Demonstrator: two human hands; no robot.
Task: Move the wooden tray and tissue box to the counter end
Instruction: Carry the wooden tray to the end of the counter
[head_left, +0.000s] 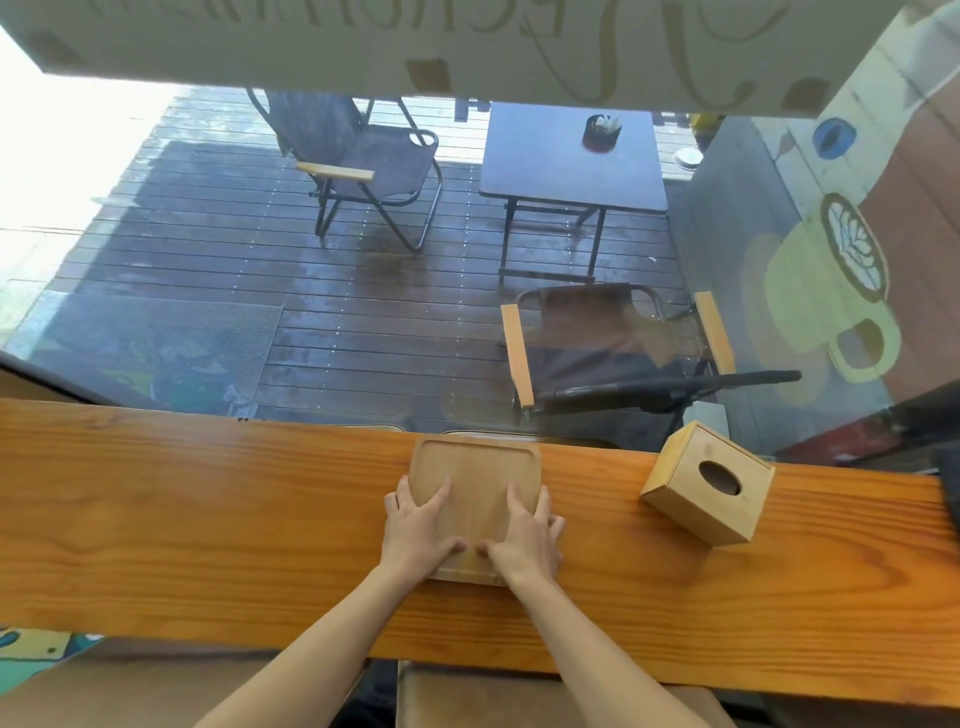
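A flat wooden tray (475, 462) with rounded corners lies on the orange wooden counter (208, 519), its far edge against the window. My left hand (418, 525) grips the tray's left side, thumb on top near the front edge. My right hand (524, 527) grips its right side the same way, fingers wrapped over the rim. A wooden tissue box (706, 486) with an oval hole in its face stands on the counter to the right of the tray, turned at an angle and apart from my hands.
A glass window runs along the counter's far edge, with painted cups on the right. Outside are a wooden deck, folding chairs (358, 166) and a small dark table (571, 156). A stool seat (493, 696) sits below the counter's near edge. A dark object (948, 488) lies at the counter's far right.
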